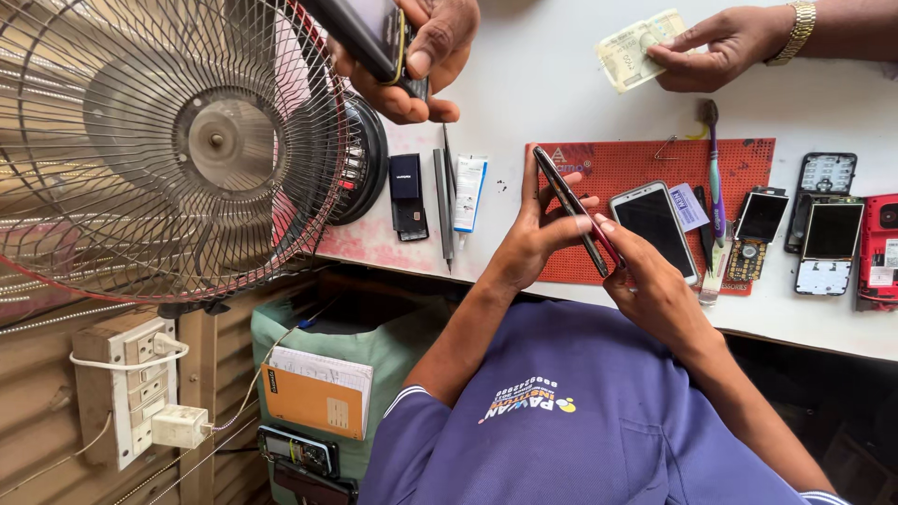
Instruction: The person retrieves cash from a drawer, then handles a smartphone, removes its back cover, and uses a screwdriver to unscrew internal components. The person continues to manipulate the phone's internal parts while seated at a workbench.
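Both hands, left hand (pixel 526 245) and right hand (pixel 655 285), held a thin smartphone (pixel 575 210) on its edge over the red mat (pixel 645 164), beside another phone (pixel 655 227).

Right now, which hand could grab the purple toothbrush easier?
Probably the right hand: the purple toothbrush lies on its side of the red mat, while the left hand grips the thin phone farther away.

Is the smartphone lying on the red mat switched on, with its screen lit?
No. The smartphone lies face up on the red mat with a dark, blank screen, beside the hands holding another phone edge-on.
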